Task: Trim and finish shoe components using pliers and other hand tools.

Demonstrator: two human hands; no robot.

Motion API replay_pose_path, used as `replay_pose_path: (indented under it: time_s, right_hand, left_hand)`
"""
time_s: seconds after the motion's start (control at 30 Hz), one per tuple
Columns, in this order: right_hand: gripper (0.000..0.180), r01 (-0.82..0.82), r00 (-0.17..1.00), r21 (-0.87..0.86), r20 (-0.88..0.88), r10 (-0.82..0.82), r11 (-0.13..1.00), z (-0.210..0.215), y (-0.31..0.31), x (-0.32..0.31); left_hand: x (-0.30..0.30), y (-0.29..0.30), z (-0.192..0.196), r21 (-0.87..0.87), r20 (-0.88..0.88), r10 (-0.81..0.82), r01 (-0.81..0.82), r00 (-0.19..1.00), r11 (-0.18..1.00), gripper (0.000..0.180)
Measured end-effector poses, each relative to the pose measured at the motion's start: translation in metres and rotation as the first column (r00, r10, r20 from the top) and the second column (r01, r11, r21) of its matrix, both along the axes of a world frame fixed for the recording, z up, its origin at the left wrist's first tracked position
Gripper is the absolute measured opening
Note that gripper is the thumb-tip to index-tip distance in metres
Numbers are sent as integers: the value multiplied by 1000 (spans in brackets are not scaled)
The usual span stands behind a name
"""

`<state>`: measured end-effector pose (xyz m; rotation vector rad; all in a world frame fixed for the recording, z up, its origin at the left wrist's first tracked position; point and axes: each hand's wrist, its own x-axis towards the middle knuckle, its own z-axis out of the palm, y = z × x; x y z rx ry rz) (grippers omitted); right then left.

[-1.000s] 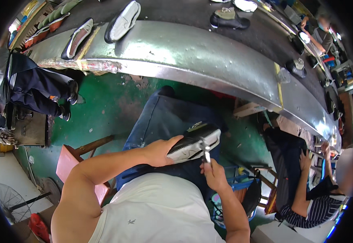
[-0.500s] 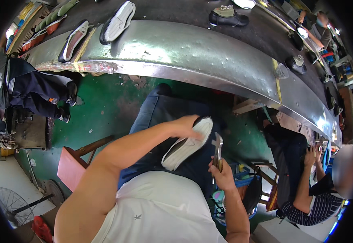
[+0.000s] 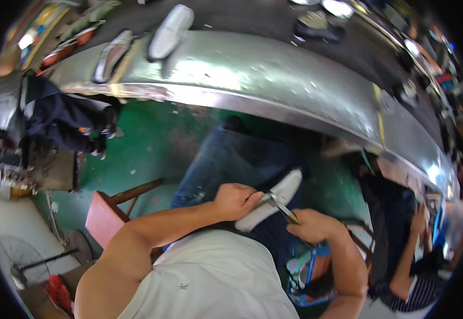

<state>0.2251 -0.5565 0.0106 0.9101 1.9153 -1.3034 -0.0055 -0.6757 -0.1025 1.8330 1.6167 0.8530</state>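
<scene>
Pale shoe aslant beneath metal tool

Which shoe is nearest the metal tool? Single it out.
The white shoe over the lap, by the left hand; the others are up along the bench.

worn on the person's head, the left one of a pair, the camera looks steeply down past the chest, upright and unmirrored. the white shirt fills the lower middle, near the lens; the left hand and right hand sit mid-frame, farther off, above the green floor. the wide fisheye bows the workbench across the top and blackens the corners.
</scene>
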Motion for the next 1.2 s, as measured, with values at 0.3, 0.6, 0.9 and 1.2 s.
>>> replay_pose_path:
  time_s: [0.3, 0.6, 0.9, 1.2]
  right_hand:
    - [26, 370, 882, 411, -437, -176, 833, -80, -74, 31]
    - [58, 191, 946, 721, -315, 70, 666, -69, -68, 56]
    - [25, 716, 502, -529, -64, -863, 455, -81, -67, 80]
    - [27, 773, 323, -598, 79, -943, 215, -49, -63, 81]
  left_hand:
    - [-7, 0, -58, -434, 717, 75, 359, 693, 826, 97]
    - [22, 8, -77, -291, 290, -11, 100, 957, 951, 95]
    - [76, 4, -37, -308, 211, 55, 13, 976, 951, 76]
    - [86, 6, -10, -290, 181, -95, 146, 979, 946, 72]
